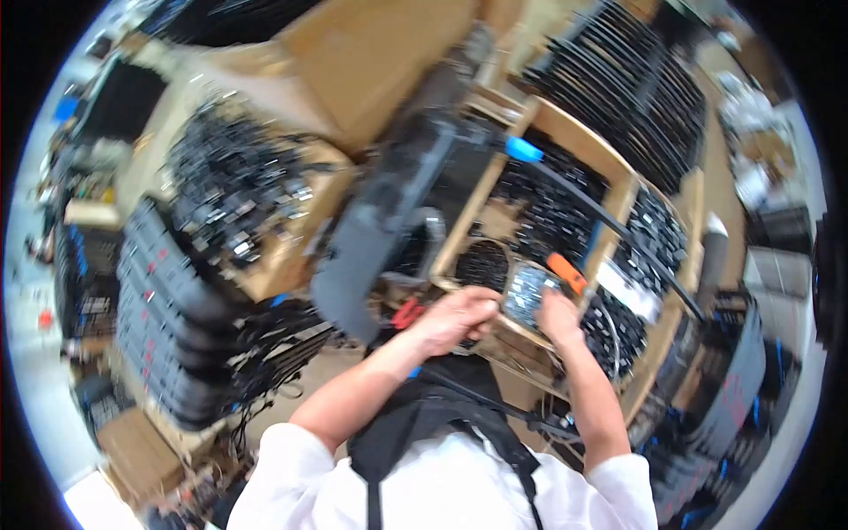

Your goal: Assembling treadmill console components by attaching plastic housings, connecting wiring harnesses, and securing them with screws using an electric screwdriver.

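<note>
So I'm over a crowded workroom here, light bright and fairly even, burning out to a white patch (97, 502) at the lower left. A pale strip (34, 389) curves down the left rim; wall or floor, I can't tell which. Beige floor (150, 159) shows at upper left, beside a dark board (124, 97). Round to the bottom left, I've got a brown carton (132, 446). Over on the right, whitish plastic bags (746, 106) bunch near the edge, with grey bins (777, 272) below them, outlines soft with blur.
</note>
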A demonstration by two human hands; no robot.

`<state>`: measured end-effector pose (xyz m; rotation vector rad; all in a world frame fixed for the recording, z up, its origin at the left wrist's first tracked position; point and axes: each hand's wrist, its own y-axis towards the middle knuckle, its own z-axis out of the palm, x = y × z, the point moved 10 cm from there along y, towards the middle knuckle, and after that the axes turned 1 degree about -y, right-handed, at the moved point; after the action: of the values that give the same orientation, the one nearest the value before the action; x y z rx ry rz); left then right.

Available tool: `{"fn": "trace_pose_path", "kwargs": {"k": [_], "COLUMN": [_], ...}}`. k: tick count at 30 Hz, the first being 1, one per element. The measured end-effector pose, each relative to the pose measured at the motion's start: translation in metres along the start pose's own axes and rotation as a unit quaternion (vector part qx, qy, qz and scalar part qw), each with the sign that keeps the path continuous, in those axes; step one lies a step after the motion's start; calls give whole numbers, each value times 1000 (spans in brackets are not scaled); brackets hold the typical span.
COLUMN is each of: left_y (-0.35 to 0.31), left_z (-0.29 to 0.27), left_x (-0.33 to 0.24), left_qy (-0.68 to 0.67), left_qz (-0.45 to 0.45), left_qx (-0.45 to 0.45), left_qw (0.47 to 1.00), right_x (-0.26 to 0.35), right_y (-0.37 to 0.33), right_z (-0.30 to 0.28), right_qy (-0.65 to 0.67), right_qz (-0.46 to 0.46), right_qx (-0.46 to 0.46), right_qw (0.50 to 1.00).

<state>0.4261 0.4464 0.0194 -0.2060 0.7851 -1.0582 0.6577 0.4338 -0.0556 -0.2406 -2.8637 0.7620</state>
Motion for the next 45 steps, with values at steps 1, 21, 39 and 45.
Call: {"fn": "trace_pose_path", "kwargs": {"k": [1,21,39,45], "left_y": [-5,-53,-51,-52], "left_z": [0,-63,-48,-55], "left_x": [5,-39,-62,-66], "left_qy": [2,130,123,180], "left_qz": [-6,81,29,11], "left_qx": [8,-36,-25,-61], "left_qw": [1000,988,992,982], "right_x": [-5,21,238,260], "right_y": [2,-10,-81,-83], "right_z": [3,-36,-174,-173], "right_qy": [2,-58,28,-37], "right_qz": [-24,-52,-296,-326], "right_qx": [-24,-94,-175,-155], "right_qw": [999,992,939,932]}}
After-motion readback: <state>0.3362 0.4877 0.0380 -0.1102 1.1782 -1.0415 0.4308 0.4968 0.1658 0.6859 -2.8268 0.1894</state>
